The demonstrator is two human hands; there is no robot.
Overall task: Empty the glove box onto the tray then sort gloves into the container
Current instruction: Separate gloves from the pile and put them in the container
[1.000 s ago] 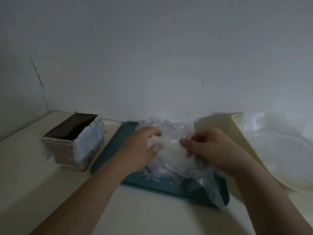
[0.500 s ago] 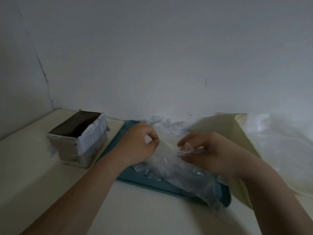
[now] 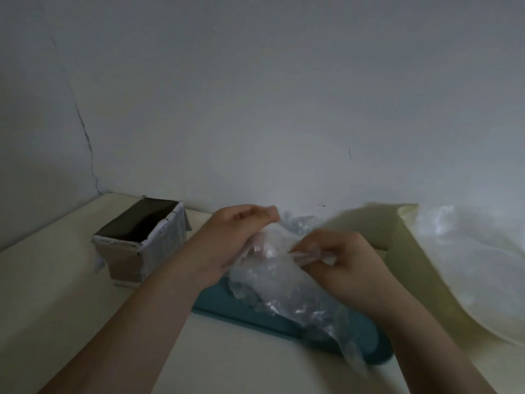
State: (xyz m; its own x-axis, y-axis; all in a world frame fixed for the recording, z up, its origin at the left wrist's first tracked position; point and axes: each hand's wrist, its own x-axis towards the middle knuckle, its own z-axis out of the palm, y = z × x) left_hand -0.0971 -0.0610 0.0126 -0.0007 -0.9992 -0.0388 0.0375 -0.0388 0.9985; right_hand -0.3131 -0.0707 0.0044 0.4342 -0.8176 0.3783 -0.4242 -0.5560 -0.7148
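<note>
Centrally, pinching a clear plastic glove [image 3: 274, 247] with curled fingers of left hand [image 3: 235, 240] and right hand [image 3: 341, 265], holding it over the teal tray [image 3: 221, 308] at lower centre, stretching it lengthwise from centre toward lower right, open-topped glove box [image 3: 159, 245] at left, cream container [image 3: 403, 251] at right.

One open cardboard glove box [image 3: 142, 240] at 9 o'clock, one teal tray [image 3: 278, 327] at 6 o'clock, one cream container [image 3: 403, 248] at 3 o'clock. Two hands: left hand [image 3: 227, 245], right hand [image 3: 349, 268]. The clear plastic gloves [image 3: 284, 291] are too tangled to count.
</note>
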